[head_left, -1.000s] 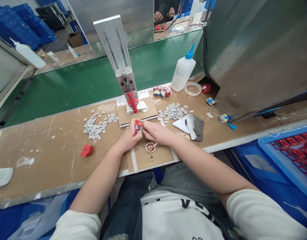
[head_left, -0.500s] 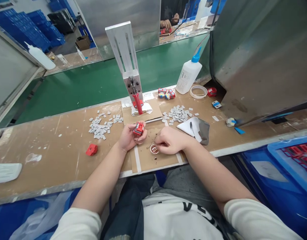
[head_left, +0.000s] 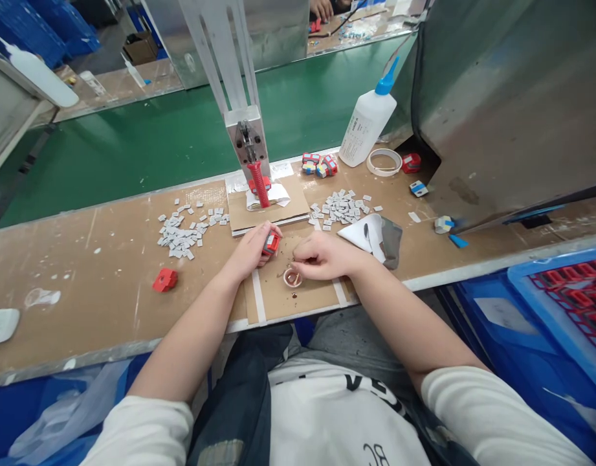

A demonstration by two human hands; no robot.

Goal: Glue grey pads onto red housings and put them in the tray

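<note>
Fingers of the left hand [head_left: 250, 248] are wrapped round a small boxy red-and-grey plastic piece with pale panels [head_left: 271, 243], held up at the middle of the near side. Those of the right hand [head_left: 324, 254] are bent inward, thumb toward forefinger; whether they pinch anything cannot be told.

Beneath both lies a long brown table [head_left: 98, 291]. Toward its far edge stands a tall silver metal clamp with a red handle [head_left: 246, 133]; farther right, a white plastic bottle with a blue nozzle cap [head_left: 365, 129]. Flat grey rectangular tiles [head_left: 181, 241] lie in two loose heaps, left and right. Smaller, a loose angular red block [head_left: 165, 279] sits to the left. Smallest is a shallow round cup with reddish-brown contents [head_left: 292, 278], just beside the right fingertips.

The step in hand looks like close work on the held piece, with the right hand busy at the cup. Any next move calls for a steady left grip and a light, exact touch from the right.
</note>
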